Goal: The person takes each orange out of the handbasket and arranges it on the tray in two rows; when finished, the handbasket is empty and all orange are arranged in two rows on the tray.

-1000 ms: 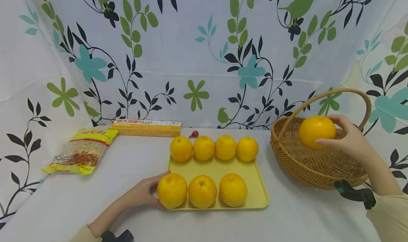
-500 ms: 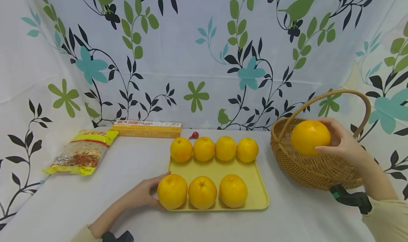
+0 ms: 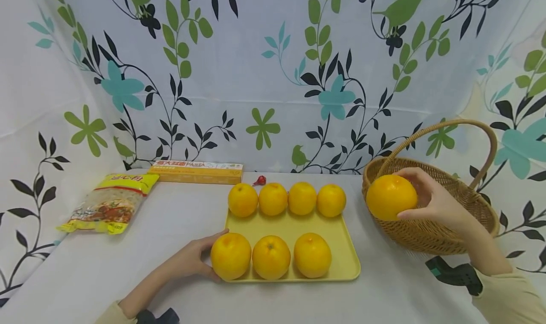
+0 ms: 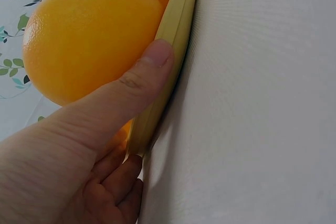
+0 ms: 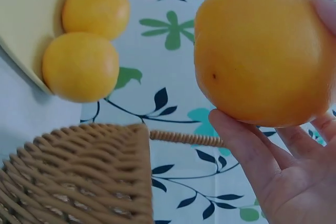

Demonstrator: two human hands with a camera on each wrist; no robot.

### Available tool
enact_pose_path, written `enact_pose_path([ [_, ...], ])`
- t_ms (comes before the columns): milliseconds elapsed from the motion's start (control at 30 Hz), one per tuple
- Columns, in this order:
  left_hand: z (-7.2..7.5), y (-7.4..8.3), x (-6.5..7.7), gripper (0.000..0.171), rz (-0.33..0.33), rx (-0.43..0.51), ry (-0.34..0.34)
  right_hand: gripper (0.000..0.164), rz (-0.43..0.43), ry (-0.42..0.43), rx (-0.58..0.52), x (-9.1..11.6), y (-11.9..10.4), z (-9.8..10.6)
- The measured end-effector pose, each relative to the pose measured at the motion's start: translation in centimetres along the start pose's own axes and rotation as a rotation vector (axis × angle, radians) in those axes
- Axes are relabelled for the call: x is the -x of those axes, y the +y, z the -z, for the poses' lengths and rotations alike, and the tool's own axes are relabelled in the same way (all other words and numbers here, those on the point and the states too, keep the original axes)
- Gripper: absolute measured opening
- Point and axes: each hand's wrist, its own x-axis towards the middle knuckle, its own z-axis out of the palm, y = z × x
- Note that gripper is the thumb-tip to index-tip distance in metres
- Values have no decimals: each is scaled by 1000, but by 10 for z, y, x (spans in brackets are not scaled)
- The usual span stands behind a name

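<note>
My right hand (image 3: pixel 437 203) grips an orange (image 3: pixel 390 197) in the air over the left side of the wicker basket (image 3: pixel 426 234). In the right wrist view, fingers support this orange (image 5: pixel 262 51) from below, with another digit at its upper right. My left hand (image 3: pixel 194 257) holds the near left corner of a yellow tray (image 3: pixel 281 223). Seen from the left wrist, its thumb (image 4: pixel 157 59) lies along the tray's side wall (image 4: pixel 181 19), beside a large orange (image 4: pixel 89 40). The tray bears a back row of several smaller oranges (image 3: pixel 273 199) and a front row of three larger ones (image 3: pixel 271 257).
The basket's arched handle (image 3: pixel 452 121) rises at the right. A yellow noodle bag (image 3: pixel 111 203) lies at the left, with a pasta box (image 3: pixel 196 172) behind. A small red object (image 3: pixel 259 180) lies behind the tray. A patterned cloth (image 3: pixel 239 77) hangs at the back.
My right hand has carried the orange leftward and slightly down, from over the basket's middle to its left side. My left hand and the tray have stayed put.
</note>
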Motion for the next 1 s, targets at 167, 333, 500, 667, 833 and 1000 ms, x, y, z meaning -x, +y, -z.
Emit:
enact_pose_path([
  [167, 1, 0, 1, 95, -15, -3, 6, 66, -8, -37, -22, -1, 0, -12],
  [333, 1, 1, 2, 94, -28, 3, 0, 68, 63, -108, -17, 2, 3, -23],
  [500, 1, 0, 3, 93, -36, 1, -7, 69, 71, -172, -34, 7, 7, -32],
  [667, 1, 0, 1, 95, -37, 0, 0, 70, 97, -215, -88, 11, 15, -41],
  [833, 0, -1, -1, 95, -27, 4, -2, 70, 132, -264, -147, 15, 24, -50],
  [1000, 1, 0, -2, 95, -16, 9, -6, 70, 130, -250, -107, 17, 32, -58],
])
